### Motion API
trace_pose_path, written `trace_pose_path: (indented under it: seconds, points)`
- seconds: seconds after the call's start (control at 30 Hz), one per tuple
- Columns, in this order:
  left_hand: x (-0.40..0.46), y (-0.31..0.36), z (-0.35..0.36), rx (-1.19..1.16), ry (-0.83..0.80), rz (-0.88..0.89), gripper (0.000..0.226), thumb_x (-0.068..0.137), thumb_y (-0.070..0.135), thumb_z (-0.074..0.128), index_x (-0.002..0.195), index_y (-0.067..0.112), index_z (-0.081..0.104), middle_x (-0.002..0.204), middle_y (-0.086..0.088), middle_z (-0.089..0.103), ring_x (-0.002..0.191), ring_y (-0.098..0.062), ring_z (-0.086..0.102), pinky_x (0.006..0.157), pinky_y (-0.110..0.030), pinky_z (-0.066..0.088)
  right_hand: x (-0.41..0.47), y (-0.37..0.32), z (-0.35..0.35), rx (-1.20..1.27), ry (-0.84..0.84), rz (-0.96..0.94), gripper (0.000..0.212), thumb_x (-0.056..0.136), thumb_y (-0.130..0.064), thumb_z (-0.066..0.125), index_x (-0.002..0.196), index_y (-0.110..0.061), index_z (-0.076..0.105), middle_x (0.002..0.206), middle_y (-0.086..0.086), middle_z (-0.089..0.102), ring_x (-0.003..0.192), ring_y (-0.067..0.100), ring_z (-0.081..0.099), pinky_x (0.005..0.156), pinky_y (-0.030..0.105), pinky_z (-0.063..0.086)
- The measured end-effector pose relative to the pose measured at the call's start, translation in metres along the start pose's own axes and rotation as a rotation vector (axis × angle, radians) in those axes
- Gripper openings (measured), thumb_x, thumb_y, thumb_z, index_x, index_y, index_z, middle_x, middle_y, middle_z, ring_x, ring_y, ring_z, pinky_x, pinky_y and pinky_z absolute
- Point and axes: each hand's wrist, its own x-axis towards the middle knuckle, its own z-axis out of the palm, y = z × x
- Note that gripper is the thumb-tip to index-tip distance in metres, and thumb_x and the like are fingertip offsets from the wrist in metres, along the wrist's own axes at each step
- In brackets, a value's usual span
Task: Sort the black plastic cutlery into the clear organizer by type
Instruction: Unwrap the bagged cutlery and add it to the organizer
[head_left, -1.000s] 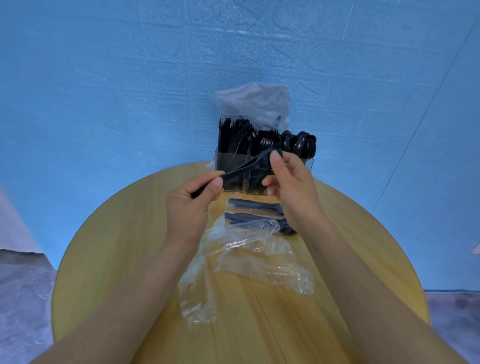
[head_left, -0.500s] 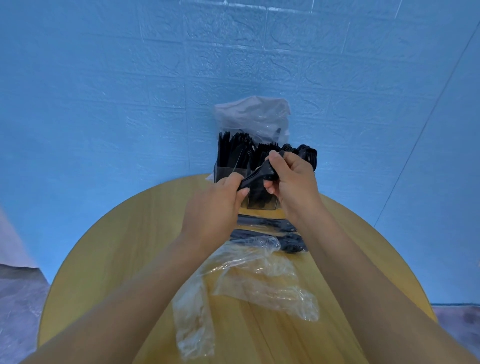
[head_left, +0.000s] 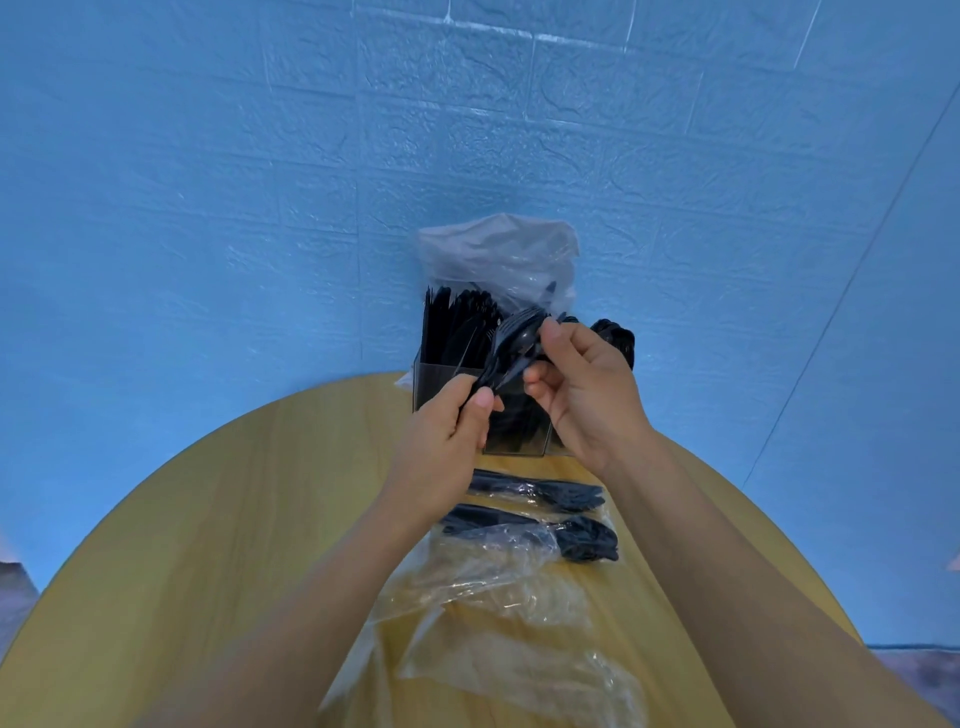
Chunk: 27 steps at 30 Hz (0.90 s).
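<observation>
Left hand (head_left: 441, 441) and right hand (head_left: 582, 384) both grip a small bundle of black plastic cutlery (head_left: 511, 345). The clear plastic organizer (head_left: 431, 384) stands just behind at 12 o'clock; crumpled clear wrappers (head_left: 498, 571) lie at 6 o'clock

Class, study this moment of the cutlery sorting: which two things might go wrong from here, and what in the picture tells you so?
1. Both hands, left hand and right hand, grip one small bunch of black cutlery; separating it, a piece may slip.
2. The clear organizer looks crowded, so pushing more in may jam it or mix types.

organizer (head_left: 519, 436) behind cutlery packs (head_left: 540, 519), on table (head_left: 208, 519)
</observation>
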Motion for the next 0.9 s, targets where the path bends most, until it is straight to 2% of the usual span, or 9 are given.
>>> trace_pose_path:
  seconds: [0.1, 0.23, 0.4, 0.47, 0.57, 0.63, 0.77, 0.83, 0.9]
  points:
    - [-0.001, -0.009, 0.000, -0.027, 0.018, -0.016, 0.027, 0.100, 0.028, 0.036, 0.089, 0.015, 0.056, 0.060, 0.011, 0.052, 0.058, -0.004, 0.047, 0.059, -0.023, 0.039, 0.006, 0.008, -0.001, -0.036, 0.022, -0.018, 0.018, 0.091, -0.017, 0.057, 0.076, -0.009, 0.053, 0.069, 0.005, 0.055, 0.050, 0.005, 0.053, 0.050, 0.015, 0.046]
    - [-0.002, -0.013, -0.004, -0.038, 0.073, -0.051, 0.026, 0.100, 0.026, 0.038, 0.092, 0.008, 0.055, 0.068, 0.006, 0.059, 0.053, -0.004, 0.047, 0.056, -0.024, 0.041, 0.017, 0.014, 0.002, -0.093, 0.139, -0.056, 0.022, 0.088, -0.015, 0.063, 0.073, -0.011, 0.048, 0.060, 0.005, 0.046, 0.043, 0.005, 0.051, 0.043, 0.016, 0.043]
    - [-0.004, -0.022, -0.014, 0.054, 0.196, -0.136, 0.025, 0.100, 0.029, 0.038, 0.091, 0.015, 0.056, 0.070, 0.008, 0.058, 0.054, -0.002, 0.045, 0.052, -0.013, 0.035, 0.036, 0.007, -0.001, -0.242, 0.342, -0.246, 0.019, 0.091, -0.015, 0.062, 0.075, -0.012, 0.051, 0.049, -0.001, 0.050, 0.041, 0.005, 0.051, 0.044, 0.018, 0.042]
    - [-0.005, -0.024, -0.015, 0.095, 0.250, -0.133, 0.024, 0.101, 0.028, 0.038, 0.087, 0.017, 0.054, 0.069, 0.007, 0.055, 0.059, -0.001, 0.046, 0.054, -0.011, 0.034, 0.041, 0.002, 0.002, -0.280, 0.365, -0.321, 0.017, 0.095, -0.014, 0.055, 0.078, -0.012, 0.052, 0.055, 0.001, 0.054, 0.043, 0.004, 0.054, 0.047, 0.017, 0.045]
    - [-0.006, -0.027, -0.016, 0.112, 0.295, -0.141, 0.019, 0.100, 0.027, 0.040, 0.087, 0.022, 0.053, 0.068, 0.008, 0.052, 0.064, -0.002, 0.048, 0.056, -0.011, 0.034, 0.043, -0.004, 0.011, -0.303, 0.375, -0.414, 0.019, 0.100, -0.011, 0.044, 0.083, -0.016, 0.050, 0.073, 0.003, 0.055, 0.051, 0.006, 0.062, 0.053, 0.018, 0.050]
    - [-0.006, -0.029, -0.017, 0.112, 0.303, -0.148, 0.019, 0.100, 0.028, 0.039, 0.087, 0.023, 0.053, 0.067, 0.010, 0.050, 0.063, -0.001, 0.047, 0.055, -0.011, 0.034, 0.044, -0.006, 0.016, -0.375, 0.377, -0.474, 0.019, 0.101, -0.011, 0.041, 0.085, -0.019, 0.048, 0.068, -0.008, 0.057, 0.054, 0.007, 0.063, 0.058, 0.020, 0.052]
    - [-0.007, -0.027, -0.018, 0.092, 0.314, -0.157, 0.022, 0.100, 0.029, 0.038, 0.084, 0.022, 0.051, 0.064, 0.011, 0.047, 0.058, 0.001, 0.045, 0.052, -0.010, 0.033, 0.044, 0.001, 0.026, -0.609, 0.293, -0.602, 0.017, 0.099, -0.006, 0.040, 0.091, -0.019, 0.048, 0.064, -0.012, 0.054, 0.060, 0.011, 0.063, 0.062, 0.023, 0.052]
    - [-0.008, -0.026, -0.018, 0.076, 0.311, -0.154, 0.023, 0.100, 0.030, 0.037, 0.086, 0.021, 0.053, 0.065, 0.011, 0.048, 0.060, 0.000, 0.045, 0.053, -0.011, 0.034, 0.045, 0.008, 0.029, -0.728, 0.229, -0.616, 0.015, 0.099, -0.005, 0.040, 0.094, -0.016, 0.049, 0.069, -0.004, 0.057, 0.058, 0.005, 0.060, 0.058, 0.011, 0.046]
    - [-0.008, -0.026, -0.017, 0.064, 0.308, -0.150, 0.024, 0.100, 0.032, 0.035, 0.087, 0.022, 0.053, 0.065, 0.010, 0.048, 0.061, -0.001, 0.046, 0.054, -0.012, 0.034, 0.046, 0.017, 0.031, -0.828, 0.183, -0.607, 0.013, 0.098, -0.006, 0.042, 0.097, -0.014, 0.052, 0.074, 0.010, 0.061, 0.061, 0.005, 0.059, 0.058, 0.010, 0.046]
